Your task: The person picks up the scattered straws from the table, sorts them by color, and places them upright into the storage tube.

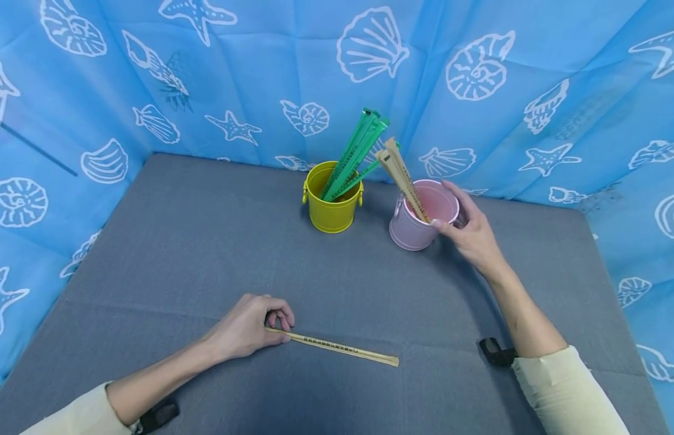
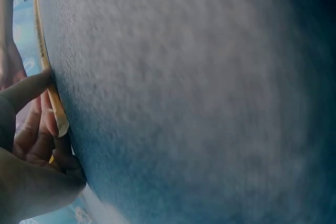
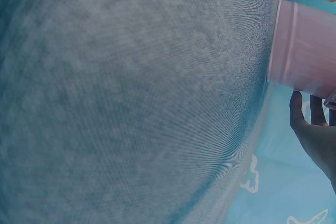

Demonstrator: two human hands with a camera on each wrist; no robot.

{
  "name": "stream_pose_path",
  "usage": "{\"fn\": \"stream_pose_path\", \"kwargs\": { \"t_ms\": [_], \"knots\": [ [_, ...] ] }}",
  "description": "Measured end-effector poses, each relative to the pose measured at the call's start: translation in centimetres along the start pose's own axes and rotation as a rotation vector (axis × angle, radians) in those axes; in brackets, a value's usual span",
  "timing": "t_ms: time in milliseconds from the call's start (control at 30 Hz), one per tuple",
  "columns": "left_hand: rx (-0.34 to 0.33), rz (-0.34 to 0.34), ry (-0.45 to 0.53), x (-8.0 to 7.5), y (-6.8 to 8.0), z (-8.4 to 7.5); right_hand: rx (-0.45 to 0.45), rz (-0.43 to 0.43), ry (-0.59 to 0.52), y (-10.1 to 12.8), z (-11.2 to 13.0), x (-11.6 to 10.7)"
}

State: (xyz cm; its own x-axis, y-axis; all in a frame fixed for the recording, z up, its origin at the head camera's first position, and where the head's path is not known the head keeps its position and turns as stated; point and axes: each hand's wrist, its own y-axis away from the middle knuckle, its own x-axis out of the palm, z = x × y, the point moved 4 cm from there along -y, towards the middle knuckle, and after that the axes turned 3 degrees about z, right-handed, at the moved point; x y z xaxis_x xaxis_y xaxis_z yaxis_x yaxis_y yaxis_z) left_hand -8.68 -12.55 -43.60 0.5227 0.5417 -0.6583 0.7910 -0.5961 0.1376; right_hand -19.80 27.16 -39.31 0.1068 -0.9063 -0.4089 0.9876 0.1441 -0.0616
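Note:
My left hand [image 1: 252, 326] pinches one end of a slim beige paper-wrapped stick [image 1: 342, 347] with dark print, low over the grey cloth. In the left wrist view the thumb and fingers lie on either side of the beige stick [image 2: 41, 40]. Farther off, my right hand [image 1: 475, 235] grips the right side of a small pink bucket [image 1: 413, 232], thumb at its near rim. Several similar beige sticks [image 1: 403, 178] lean leftward out of this bucket. In the right wrist view, fingers touch the pink bucket's wall [image 3: 307, 51].
A yellow bucket [image 1: 331, 216] with several green-wrapped sticks [image 1: 352, 154] stands to the left of the pink one. Grey cloth [image 1: 195, 254] covers the table. Behind it hangs a blue curtain [image 1: 315, 66] with white shell prints.

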Motion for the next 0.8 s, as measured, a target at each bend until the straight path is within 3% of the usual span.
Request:
{"fn": "stream_pose_path", "kwargs": {
  "t_ms": [233,367,633,800],
  "knots": [
    [0.089,-0.003,-0.056,0.2,-0.1,-0.3,0.001,0.004,-0.004,0.0,-0.1,0.1],
    [0.083,-0.018,-0.05,0.2,-0.1,-0.2,-0.004,0.004,0.004,-0.1,-0.2,0.1],
    [0.067,-0.058,0.131,-0.7,-0.3,-0.5,-0.006,-0.001,0.009,-0.1,-0.2,0.1],
    [0.104,-0.086,0.183,-1.5,-0.7,-1.0,-0.012,-0.009,0.013,0.0,-0.1,0.0]
  ]
}}
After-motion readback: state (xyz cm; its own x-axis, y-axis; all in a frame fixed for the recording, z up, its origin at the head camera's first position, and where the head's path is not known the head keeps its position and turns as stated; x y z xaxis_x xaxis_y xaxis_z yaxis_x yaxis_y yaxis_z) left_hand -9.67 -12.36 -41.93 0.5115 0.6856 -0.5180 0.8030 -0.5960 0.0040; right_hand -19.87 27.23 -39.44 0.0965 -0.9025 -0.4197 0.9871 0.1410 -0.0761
